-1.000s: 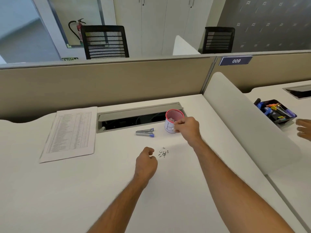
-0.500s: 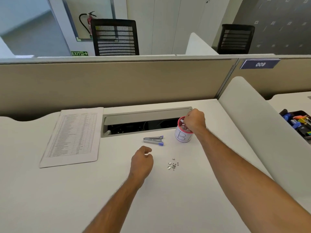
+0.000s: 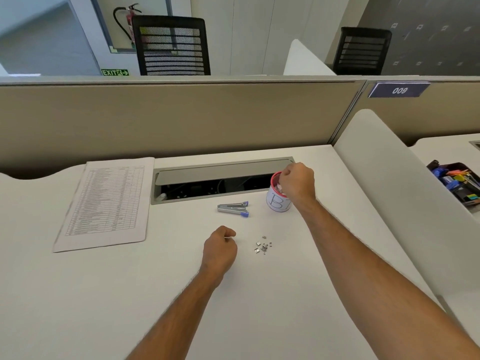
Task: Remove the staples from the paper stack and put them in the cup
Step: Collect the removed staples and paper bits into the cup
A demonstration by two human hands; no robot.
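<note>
The printed paper stack (image 3: 104,203) lies flat at the left of the white desk. A small pile of several pulled staples (image 3: 262,246) sits on the desk in the middle. The white cup (image 3: 275,203) with a red rim and a handwritten letter stands behind the pile. My right hand (image 3: 297,181) hovers over the cup's mouth, fingers bunched and pointing down into it; its fingertips are hidden. Left of the staple pile, my left hand (image 3: 220,248) rests on the desk as a loose fist. A metal staple remover (image 3: 233,207) with purple grips lies left of the cup.
An open cable slot (image 3: 220,183) runs along the desk behind the cup and remover. A rounded white divider (image 3: 389,190) borders the desk on the right. Beyond it stands a black organiser (image 3: 459,183) full of stationery. A beige partition (image 3: 181,118) closes the back.
My right hand moved from the near side of the cup to above its mouth and has stayed there. The left hand stays a fist left of the staple pile.
</note>
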